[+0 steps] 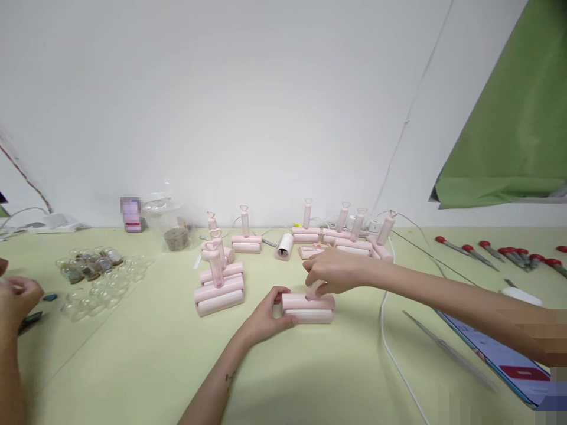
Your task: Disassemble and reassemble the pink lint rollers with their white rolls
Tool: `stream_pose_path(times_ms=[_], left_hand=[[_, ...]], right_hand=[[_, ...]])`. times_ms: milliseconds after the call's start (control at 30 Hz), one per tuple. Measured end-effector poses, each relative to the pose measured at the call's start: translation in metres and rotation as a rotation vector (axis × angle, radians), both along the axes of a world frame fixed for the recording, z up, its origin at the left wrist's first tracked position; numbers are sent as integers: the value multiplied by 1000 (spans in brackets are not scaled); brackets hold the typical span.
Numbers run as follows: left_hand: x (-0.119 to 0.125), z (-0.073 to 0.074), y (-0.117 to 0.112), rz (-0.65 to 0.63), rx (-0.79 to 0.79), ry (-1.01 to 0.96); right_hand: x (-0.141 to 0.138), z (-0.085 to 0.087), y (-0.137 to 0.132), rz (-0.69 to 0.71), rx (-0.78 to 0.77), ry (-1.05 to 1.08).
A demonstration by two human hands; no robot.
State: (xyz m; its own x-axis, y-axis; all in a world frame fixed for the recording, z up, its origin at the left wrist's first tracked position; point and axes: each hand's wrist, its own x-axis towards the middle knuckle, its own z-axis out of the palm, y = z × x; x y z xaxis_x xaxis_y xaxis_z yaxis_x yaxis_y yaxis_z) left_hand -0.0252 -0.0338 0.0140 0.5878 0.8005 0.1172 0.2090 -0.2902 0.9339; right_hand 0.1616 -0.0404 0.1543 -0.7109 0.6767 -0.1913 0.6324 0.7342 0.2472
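Note:
A pink lint roller with a white roll along its front lies on the table before me. My left hand is closed round its left end, thumb in front and fingers behind. Over its top, my right hand is bent downward with the fingers pinched on the short pink handle, which they mostly cover. Just behind the right hand lies a small pink piece, partly hidden. To the left stand more pink lint rollers with upright handles ending in heart-shaped loops.
Along the back are several lint rollers and a loose white roll. A white cable, tweezers and a phone lie right, near red-ended tools. Another person's hand is left, beside clear plastic trays.

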Motion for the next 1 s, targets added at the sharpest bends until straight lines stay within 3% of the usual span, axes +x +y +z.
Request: stream_pose_path(times_ms=[233,400,600,700,800,900,933,1000], left_hand=[[2,0,-2,17,20,3],[3,1,-5,90,25,63],[3,4,-8,117,80,110],[2,7,-8,94,96,126],[1,9,-8,77,89,150],[-3,6,-7,28,60,155],[-5,5,-6,9,44,157],[-8,4,-2,24,32,145]], right_hand=[[-35,8,8,-142,-96,-240],[-52,6,22,-177,-186,-278],[-56,-12,21,-238,-254,-231],[-53,-6,22,-313,-318,-172],[-35,18,34,-396,-522,-78],[10,39,48,-547,-788,222],[29,40,50,-606,-735,320],[67,31,50,-709,-484,385]])
